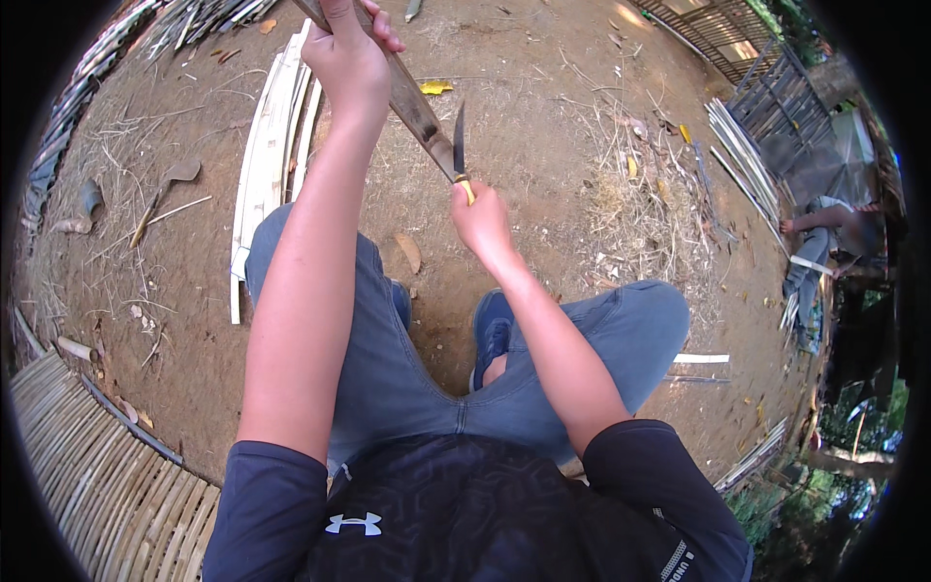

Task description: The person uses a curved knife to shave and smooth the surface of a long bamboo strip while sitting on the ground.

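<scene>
Slanting from upper left down toward your knees, the long brown bamboo strip [412, 102] was clenched high in your left hand [347, 58], while your right hand [477, 215] gripped the yellow-handled knife [460, 155] against its lower end.

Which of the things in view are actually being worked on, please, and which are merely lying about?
In use: bamboo strip in the left hand; knife in the right hand.

Lying about: pale split slats, woven bamboo mat, yellow leaf, metal fence panel.

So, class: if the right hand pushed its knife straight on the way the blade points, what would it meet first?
Probably the long brown bamboo strip held by the left hand; the right hand has the dark-bladed knife beside it, though depth is unclear.
</scene>
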The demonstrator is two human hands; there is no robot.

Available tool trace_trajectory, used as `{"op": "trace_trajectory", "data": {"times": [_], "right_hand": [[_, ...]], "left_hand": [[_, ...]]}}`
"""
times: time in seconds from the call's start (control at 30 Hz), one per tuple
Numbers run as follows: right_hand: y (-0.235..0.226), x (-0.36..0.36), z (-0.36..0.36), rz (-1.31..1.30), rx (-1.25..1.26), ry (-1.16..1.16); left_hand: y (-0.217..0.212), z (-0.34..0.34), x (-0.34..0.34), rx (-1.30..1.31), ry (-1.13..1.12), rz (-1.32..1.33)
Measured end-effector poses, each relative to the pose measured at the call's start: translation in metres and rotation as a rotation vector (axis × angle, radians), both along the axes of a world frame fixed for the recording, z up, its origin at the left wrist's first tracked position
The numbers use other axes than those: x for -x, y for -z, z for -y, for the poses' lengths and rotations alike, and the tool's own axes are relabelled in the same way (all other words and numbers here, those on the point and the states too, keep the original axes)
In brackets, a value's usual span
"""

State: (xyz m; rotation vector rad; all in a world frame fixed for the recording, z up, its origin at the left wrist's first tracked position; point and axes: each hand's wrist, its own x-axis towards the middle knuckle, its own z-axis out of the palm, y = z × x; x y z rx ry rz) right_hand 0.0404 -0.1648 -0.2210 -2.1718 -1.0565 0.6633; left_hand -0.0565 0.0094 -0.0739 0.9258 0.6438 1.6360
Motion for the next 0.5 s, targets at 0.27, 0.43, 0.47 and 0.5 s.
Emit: {"op": "trace_trajectory", "data": {"times": [0.27, 0.43, 0.47, 0.5], "right_hand": [[-0.002, -0.005, 0.004, -0.075, -0.044, -0.005], [0.018, -0.012, 0.005, -0.032, 0.057, -0.028], [-0.007, 0.003, 0.002, -0.023, -0.001, -0.038], [-0.02, 0.011, 0.004, -0.015, -0.055, -0.047]], "left_hand": [[-0.009, 0.013, -0.008, -0.014, -0.006, -0.03], [-0.005, -0.002, 0.004, 0.001, -0.067, -0.035], [-0.002, -0.002, 0.006, 0.004, -0.063, -0.038], [-0.004, 0.002, 0.003, 0.03, -0.06, -0.027]]}}
